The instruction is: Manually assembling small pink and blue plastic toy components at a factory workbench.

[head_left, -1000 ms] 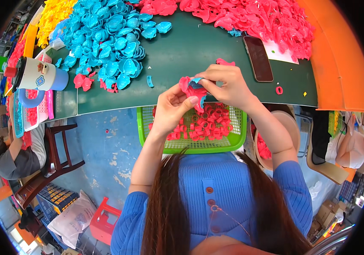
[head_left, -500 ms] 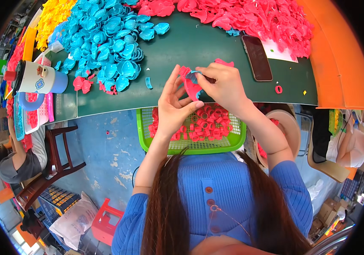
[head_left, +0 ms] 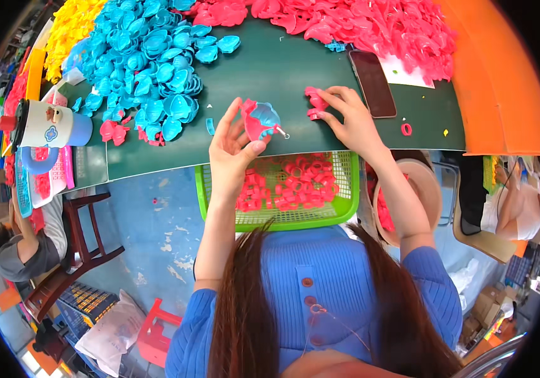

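Observation:
My left hand [head_left: 235, 142] is closed on a cupped plastic piece, a pink shell [head_left: 252, 126] with a blue shell [head_left: 266, 114] set against it. From its right side sticks a small pale bit with a tiny ring at its end [head_left: 285, 133]; I cannot make out its kind. To the right, my right hand [head_left: 355, 123] pinches a curved pink plastic piece [head_left: 313, 99] low over the green tabletop [head_left: 264, 63]. Below both hands, a green plastic basket [head_left: 282, 225] holds many small pink rings [head_left: 295, 186].
Heaps of blue shells [head_left: 150, 57], pink pieces [head_left: 371, 31] and yellow pieces [head_left: 71, 34] cover the far side. A phone [head_left: 374, 85] and a loose pink ring [head_left: 407, 129] lie at right. A mug [head_left: 56, 123] stands left; another person [head_left: 21, 249] sits beyond.
My hands have moved apart. The left carries the pink and blue piece leftward; the right has let go of it and taken hold of a pink piece on the table.

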Tool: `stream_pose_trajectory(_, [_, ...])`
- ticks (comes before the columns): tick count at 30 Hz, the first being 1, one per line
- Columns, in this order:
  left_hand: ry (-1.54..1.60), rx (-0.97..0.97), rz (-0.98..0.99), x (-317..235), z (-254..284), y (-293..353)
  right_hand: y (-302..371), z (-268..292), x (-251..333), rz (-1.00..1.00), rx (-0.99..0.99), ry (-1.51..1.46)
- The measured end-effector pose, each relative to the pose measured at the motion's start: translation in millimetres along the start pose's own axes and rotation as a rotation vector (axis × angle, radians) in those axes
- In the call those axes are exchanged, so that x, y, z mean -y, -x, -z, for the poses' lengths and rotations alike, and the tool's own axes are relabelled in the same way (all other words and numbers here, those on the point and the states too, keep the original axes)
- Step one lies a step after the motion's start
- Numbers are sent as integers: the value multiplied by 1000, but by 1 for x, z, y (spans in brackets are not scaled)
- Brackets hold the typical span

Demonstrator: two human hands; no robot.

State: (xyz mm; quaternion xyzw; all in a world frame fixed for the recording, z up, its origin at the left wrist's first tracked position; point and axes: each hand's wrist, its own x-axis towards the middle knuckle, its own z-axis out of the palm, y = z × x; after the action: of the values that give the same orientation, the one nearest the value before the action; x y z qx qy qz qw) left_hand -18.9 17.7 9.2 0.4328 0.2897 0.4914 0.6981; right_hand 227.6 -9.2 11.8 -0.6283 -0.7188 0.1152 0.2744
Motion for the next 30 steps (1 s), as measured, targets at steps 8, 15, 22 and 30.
stream_pose_trajectory(8, [25,24,26,3,0,1,-10,-9,18,-59,-101,16])
stream_pose_trajectory(15, [101,72,95,-7,5,5,-14,-12,-6,201,99,-18])
stream_pose_trajectory(22, [152,113,166,1,11,0,-15,-30,21,15,-86,124])
stream_pose_trajectory(30, [264,289,326,-7,21,-4,-27,21,58,-25,-22,-574])
